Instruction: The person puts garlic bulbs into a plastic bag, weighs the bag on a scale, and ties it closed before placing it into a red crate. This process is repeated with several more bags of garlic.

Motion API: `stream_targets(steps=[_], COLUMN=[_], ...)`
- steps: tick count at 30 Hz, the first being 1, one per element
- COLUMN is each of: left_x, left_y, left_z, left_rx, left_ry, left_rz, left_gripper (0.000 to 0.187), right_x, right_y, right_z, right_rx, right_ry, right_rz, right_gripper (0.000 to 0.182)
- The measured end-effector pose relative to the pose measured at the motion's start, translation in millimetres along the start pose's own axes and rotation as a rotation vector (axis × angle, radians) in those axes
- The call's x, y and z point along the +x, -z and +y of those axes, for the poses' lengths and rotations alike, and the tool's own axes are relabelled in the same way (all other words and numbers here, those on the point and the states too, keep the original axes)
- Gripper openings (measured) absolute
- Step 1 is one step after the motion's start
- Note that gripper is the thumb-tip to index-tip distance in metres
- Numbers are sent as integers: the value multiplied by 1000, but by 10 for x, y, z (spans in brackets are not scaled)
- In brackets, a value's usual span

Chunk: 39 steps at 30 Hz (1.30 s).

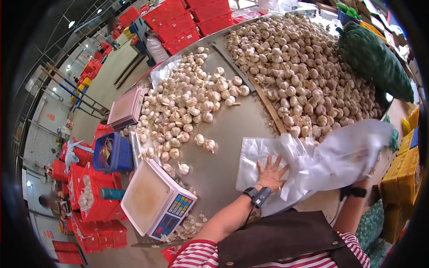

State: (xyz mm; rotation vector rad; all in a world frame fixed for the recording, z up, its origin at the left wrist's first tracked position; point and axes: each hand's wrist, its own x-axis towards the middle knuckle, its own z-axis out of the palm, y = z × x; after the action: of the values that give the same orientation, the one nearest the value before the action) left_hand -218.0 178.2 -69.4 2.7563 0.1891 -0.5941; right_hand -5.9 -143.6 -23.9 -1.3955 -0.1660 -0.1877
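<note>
I have my left hand (271, 173) pressed flat, fingers spread, on a stack of clear plastic bags (255, 156) lying on the metal table (223, 134) just below the garlic piles. My right hand (364, 178) is mostly hidden behind a lifted bag (344, 156); I cannot tell its finger state. A weighing scale (156, 198) sits left of my arm

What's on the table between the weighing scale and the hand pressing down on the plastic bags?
In the head view, mostly bare metal table lies between the scale and the left hand on the plastic bags; one garlic bulb sits near the scale.
</note>
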Motion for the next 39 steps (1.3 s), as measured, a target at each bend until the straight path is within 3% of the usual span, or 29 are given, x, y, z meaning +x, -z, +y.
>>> stream_targets(steps=[3,4,5,6,8,9,11,12,13,15,16,18,19,22,23,24,26,27,28,30,32,34,36,39], left_x=[10,4,-14,-7,33,14,-428,-702,-893,-1141,-1234,-1365,-1489,-1707,-1788,-1863,-1971,-1989,-2000,-2023,-2009,-2014,-2030,-1935], left_y=[170,223,233,243,231,136,667,903,1052,916,874,947,994,843,814,770,660,627,599,549,451,396,373,244], left_z=[37,29,17,-46,-285,-449,-380,-299,-257,-188,-165,-139,-134,-403,-412,-458,-551,-564,-558,-540,-590,-639,-681,-846], left_rx=[-69,-67,-71,-72,-442,-783,-1442,-1551,-1655,-1759,-1863,-1901,-1965,-2198,-2229,-2236,-2279,-2297,-2304,-2324,-2309,-2293,-2280,-2153], left_ry=[27,28,24,41,-28,-162,-105,-231,-364,-405,-453,-151,-73,-108,-96,-91,-141,-150,-155,-62,-29,2,94,110], left_rz=[-78,-139,-88,-87,-81,200,219,271,325,445,551,724,759,869,1009,1007,984,987,985,984,990,999,957,938], left_gripper=[65,65,62,62,57,60,72,75,78,80,81,83,73,59,50,50,50,49,49,52,53,54,54,51], right_x=[550,782,1149,1187,1001,894,628,221,-217,-429,-700,-1246,-1325,-1464,-1438,-1401,-1364,-1362,-1392,-1469,-1634,-1777,-1866,-1854], right_y=[415,615,1185,878,-200,-659,-1251,-1830,-2316,-2973,-3180,-3387,-3385,-3290,-3218,-3166,-3159,-3162,-3164,-3199,-3215,-3224,-3215,-3285], right_z=[-388,-289,243,60,-287,-379,-295,-743,-1225,-1200,-1230,-1101,-1053,-876,-793,-713,-425,-316,-214,-18,277,215,305,284], right_rx=[129,199,-30,63,170,201,160,664,150,154,-42,-100,-99,157,22,-110,-202,-109,-117,62,208,360,369,353], right_ry=[168,253,265,339,478,530,569,38,153,427,602,718,709,244,130,26,-18,-126,-124,-677,-1198,-1425,-1538,-1464], right_rz=[31,58,97,95,-12,-89,-348,-732,-709,-1472,-1661,-1719,-1722,-1684,-1589,-1488,-1269,-1279,-1279,-1432,-1431,-1326,-1310,-1197], right_gripper=[46,46,51,51,52,52,49,39,16,11,14,15,15,24,27,31,45,56,56,58,40,30,25,13])
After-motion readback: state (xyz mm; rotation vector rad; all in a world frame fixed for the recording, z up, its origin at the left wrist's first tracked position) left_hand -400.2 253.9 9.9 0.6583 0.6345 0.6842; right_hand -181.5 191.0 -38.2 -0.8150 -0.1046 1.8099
